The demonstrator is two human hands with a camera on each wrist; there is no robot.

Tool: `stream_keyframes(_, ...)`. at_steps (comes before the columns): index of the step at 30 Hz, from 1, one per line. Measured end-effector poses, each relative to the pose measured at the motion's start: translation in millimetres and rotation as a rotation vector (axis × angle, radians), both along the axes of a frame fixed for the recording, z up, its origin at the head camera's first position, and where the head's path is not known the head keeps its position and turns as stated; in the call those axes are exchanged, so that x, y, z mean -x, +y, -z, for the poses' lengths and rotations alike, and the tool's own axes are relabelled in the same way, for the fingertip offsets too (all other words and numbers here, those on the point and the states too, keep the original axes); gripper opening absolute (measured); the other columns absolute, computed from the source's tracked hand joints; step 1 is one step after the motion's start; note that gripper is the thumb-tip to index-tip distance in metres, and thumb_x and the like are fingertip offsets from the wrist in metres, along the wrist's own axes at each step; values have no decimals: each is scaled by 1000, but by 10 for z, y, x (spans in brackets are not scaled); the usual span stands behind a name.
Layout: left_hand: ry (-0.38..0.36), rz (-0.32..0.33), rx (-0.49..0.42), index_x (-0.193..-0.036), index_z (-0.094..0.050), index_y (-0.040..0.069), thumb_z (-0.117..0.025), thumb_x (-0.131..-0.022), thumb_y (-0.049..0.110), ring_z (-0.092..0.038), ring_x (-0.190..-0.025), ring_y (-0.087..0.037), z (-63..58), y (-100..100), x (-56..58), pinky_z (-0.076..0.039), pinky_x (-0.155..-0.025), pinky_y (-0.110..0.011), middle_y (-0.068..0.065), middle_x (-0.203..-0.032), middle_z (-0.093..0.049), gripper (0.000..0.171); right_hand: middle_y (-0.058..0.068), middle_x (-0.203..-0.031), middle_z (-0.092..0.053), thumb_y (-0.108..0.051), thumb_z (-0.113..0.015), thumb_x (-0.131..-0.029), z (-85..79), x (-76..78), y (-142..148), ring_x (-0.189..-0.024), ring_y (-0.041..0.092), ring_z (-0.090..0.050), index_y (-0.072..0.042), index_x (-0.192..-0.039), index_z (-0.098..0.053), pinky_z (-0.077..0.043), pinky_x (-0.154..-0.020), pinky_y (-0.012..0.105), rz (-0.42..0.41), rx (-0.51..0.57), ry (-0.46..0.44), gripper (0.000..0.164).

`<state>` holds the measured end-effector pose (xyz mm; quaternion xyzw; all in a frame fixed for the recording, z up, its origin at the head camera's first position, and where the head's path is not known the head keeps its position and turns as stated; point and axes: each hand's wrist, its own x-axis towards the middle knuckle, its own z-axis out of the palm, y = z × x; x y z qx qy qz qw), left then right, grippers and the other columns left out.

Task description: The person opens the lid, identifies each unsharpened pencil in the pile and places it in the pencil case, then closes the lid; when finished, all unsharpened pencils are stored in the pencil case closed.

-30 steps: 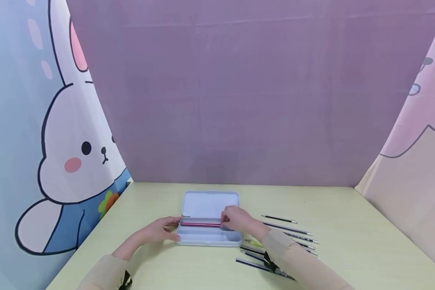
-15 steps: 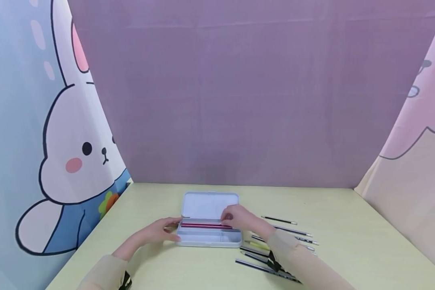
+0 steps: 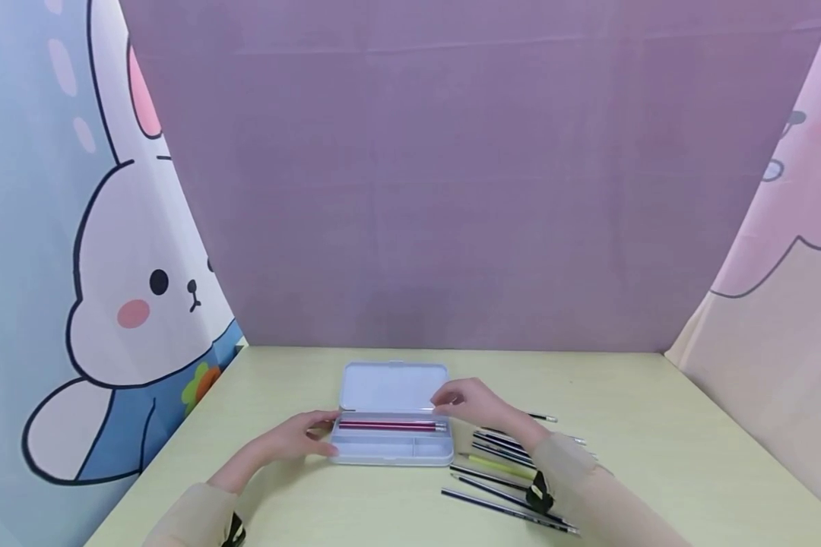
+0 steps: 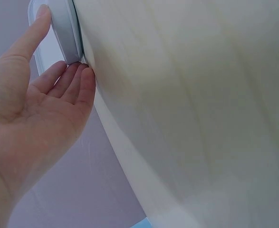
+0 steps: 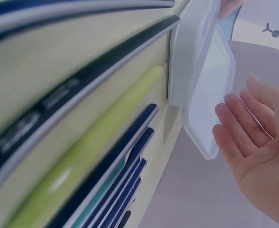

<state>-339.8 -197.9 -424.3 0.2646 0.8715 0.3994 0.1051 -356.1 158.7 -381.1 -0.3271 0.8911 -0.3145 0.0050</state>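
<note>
A pale pencil case (image 3: 391, 460) lies on the table with its lid (image 3: 393, 386) raised at the back. Inside, red pencils (image 3: 386, 426) rest side by side in the long rear compartment. My left hand (image 3: 283, 444) holds the case's left end, thumb toward the front corner and fingers near the hinge; in the left wrist view, its fingertips touch the case wall (image 4: 68, 33). Just off the case's right rear side, my right hand (image 3: 475, 403) hovers with loosely bent fingers and nothing in them, as the right wrist view shows.
Several dark pencils (image 3: 499, 507) and a yellow-green pencil (image 3: 498, 465) lie right of the case, partly under my right forearm. A purple cloth (image 3: 410, 190) hangs behind the table (image 3: 315, 501); printed curtains flank both sides.
My right hand has let go of the red pencils and moved up and to the right, uncovering their right ends. The left hand stays at the case.
</note>
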Motion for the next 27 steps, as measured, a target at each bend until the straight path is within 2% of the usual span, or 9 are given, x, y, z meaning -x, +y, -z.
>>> stream_keyframes(7,-2,-2,1,-137,-38,-10,-74,-80,26,-47,-121,-43,-13,8,-15,-45,-96,-51,-30,-136,-45,76,6,-101,-70,-24,-64,-90,-55,-67,185,-93,18,-64,-3,-108,-67,-52,-80,24,15,28,1,28)
stream_keyframes(14,-22,-16,8,-138,-38,-8,-73,-81,25,-48,-121,-42,-26,13,-20,-45,-97,-52,-28,-136,-45,74,10,-100,-71,-22,-64,-89,-79,-99,411,-89,17,-65,-5,-106,-68,-53,-77,22,39,66,20,24)
stream_keyframes(21,-16,-32,25,-137,-40,-8,-74,-81,25,-48,-121,-42,-39,21,-38,-43,-98,-54,-28,-136,-45,74,2,-99,-70,-26,-64,-89,-41,-143,627,-87,11,-64,-11,-106,-68,-52,-75,21,100,48,16,23)
stream_keyframes(27,-12,-37,40,-138,-40,-6,-73,-82,27,-48,-121,-41,-36,26,-32,-43,-98,-53,-27,-137,-45,73,1,-99,-69,-28,-63,-90,-46,-214,838,-87,10,-63,-12,-105,-68,-53,-75,22,123,42,42,23)
